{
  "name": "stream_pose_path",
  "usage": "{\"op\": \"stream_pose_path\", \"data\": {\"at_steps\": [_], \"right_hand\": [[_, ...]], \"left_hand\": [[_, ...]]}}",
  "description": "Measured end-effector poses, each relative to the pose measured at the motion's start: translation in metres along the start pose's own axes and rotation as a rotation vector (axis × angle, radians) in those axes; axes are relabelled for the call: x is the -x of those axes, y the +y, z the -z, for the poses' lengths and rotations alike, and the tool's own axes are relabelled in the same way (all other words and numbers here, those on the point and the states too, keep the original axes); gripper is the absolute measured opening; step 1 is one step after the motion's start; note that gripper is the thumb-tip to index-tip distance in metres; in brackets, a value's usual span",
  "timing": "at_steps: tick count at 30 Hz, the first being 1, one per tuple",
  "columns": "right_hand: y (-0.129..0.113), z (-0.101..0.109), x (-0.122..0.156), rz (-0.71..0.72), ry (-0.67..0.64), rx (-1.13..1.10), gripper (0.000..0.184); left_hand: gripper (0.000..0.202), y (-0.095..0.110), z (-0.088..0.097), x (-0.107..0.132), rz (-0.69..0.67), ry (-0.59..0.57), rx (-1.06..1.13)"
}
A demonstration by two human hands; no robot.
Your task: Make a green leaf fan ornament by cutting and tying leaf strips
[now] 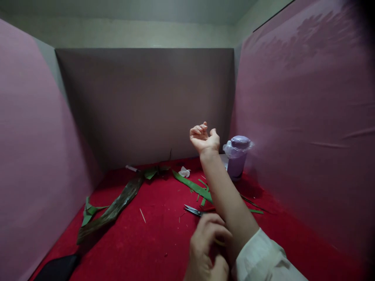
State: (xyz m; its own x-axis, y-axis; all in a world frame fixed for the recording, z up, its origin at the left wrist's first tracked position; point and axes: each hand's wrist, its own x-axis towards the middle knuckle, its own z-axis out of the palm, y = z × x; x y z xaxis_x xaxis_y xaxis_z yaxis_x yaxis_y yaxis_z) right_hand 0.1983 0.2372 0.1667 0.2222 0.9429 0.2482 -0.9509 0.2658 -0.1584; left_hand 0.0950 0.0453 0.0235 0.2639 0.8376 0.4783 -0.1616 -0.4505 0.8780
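My right hand (204, 138) is raised palm up with its fingers loosely bent and its thumb apart; nothing lies in it. Below, my left hand (206, 248) is half curled beside my right forearm, its fingertips at the skin and a gap between fingers and thumb. It is slightly blurred, and a small yellowish bit behind its fingers cannot be made out. Scissors (192, 210) lie just beyond the left hand, blades showing, handles mostly hidden. A green leaf strip (191, 187) with narrow cut pieces runs partly behind the forearm.
On the red cloth (155, 242) lie a long brownish dried leaf (117, 207), green leaf pieces (88, 212), a thin stick (142, 215), crumpled white tissue (184, 172) and a syringe-like white object (131, 168). A purple container (236, 162) with clear plastic stands right. Dark object (58, 268) bottom left. Panels enclose three sides.
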Motion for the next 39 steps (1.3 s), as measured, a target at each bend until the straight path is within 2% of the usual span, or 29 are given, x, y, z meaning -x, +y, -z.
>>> {"op": "stream_pose_path", "data": {"at_steps": [3, 4, 5, 6, 7, 9, 11, 13, 14, 17, 19, 21, 25, 28, 32, 34, 36, 39], "right_hand": [[-0.002, -0.002, -0.007, -0.025, 0.006, 0.044, 0.055], [-0.003, -0.002, -0.007, -0.041, 0.012, 0.07, 0.053], [-0.004, -0.001, -0.004, -0.064, 0.02, 0.103, 0.05], [-0.003, 0.002, 0.001, -0.089, 0.023, 0.142, 0.048], [-0.002, 0.006, 0.008, -0.118, 0.026, 0.187, 0.044], [0.005, 0.022, 0.031, -0.185, 0.035, 0.288, 0.039], [0.013, 0.045, 0.061, -0.252, 0.07, 0.386, 0.033], [0.021, 0.075, 0.091, -0.311, 0.106, 0.482, 0.028], [0.023, 0.089, 0.105, -0.35, 0.129, 0.601, 0.031], [0.026, 0.126, 0.135, -0.408, 0.181, 0.78, 0.04], [0.025, 0.141, 0.147, -0.371, 0.162, 0.853, 0.045], [0.025, 0.149, 0.153, -0.417, 0.122, 0.921, 0.049], [0.024, 0.155, 0.157, -0.491, 0.039, 0.988, 0.053], [0.022, 0.154, 0.16, -0.492, -0.06, 1.042, 0.052], [0.016, 0.146, 0.171, -0.403, -0.331, 1.173, 0.048], [0.012, 0.142, 0.174, -0.243, -0.517, 1.298, 0.043], [0.007, 0.135, 0.174, 0.004, -0.655, 1.423, 0.033], [0.0, 0.119, 0.171, 0.33, -0.725, 1.507, 0.02]], "left_hand": [[0.038, -0.015, 0.007, -0.001, 0.175, -0.205, 0.079], [0.033, -0.02, 0.017, -0.008, 0.279, -0.165, 0.102], [0.027, -0.026, 0.031, -0.019, 0.414, 0.096, 0.158], [0.021, -0.033, 0.048, -0.034, 0.547, 0.404, 0.271], [0.016, -0.039, 0.067, -0.052, 0.572, 0.552, 0.304], [0.014, -0.052, 0.104, -0.089, 0.598, 0.723, 0.348], [0.027, -0.064, 0.134, -0.12, 0.645, 0.82, 0.409], [0.033, -0.075, 0.152, -0.14, 0.671, 0.876, 0.466], [0.034, -0.079, 0.157, -0.146, 0.677, 0.894, 0.488], [0.035, -0.088, 0.161, -0.158, 0.701, 0.938, 0.52], [0.035, -0.093, 0.161, -0.164, 0.715, 0.971, 0.515], [0.035, -0.097, 0.161, -0.171, 0.724, 1.004, 0.493], [0.035, -0.1, 0.162, -0.176, 0.711, 1.038, 0.408], [0.035, -0.093, 0.165, -0.17, 0.658, 1.019, 0.33], [0.029, -0.068, 0.174, -0.151, 0.557, 0.932, 0.254], [0.013, -0.049, 0.177, -0.138, 0.509, 0.852, 0.25], [0.003, -0.03, 0.176, -0.123, 0.464, 0.735, 0.273], [0.009, -0.004, 0.165, -0.099, 0.444, 0.555, 0.306]]}}
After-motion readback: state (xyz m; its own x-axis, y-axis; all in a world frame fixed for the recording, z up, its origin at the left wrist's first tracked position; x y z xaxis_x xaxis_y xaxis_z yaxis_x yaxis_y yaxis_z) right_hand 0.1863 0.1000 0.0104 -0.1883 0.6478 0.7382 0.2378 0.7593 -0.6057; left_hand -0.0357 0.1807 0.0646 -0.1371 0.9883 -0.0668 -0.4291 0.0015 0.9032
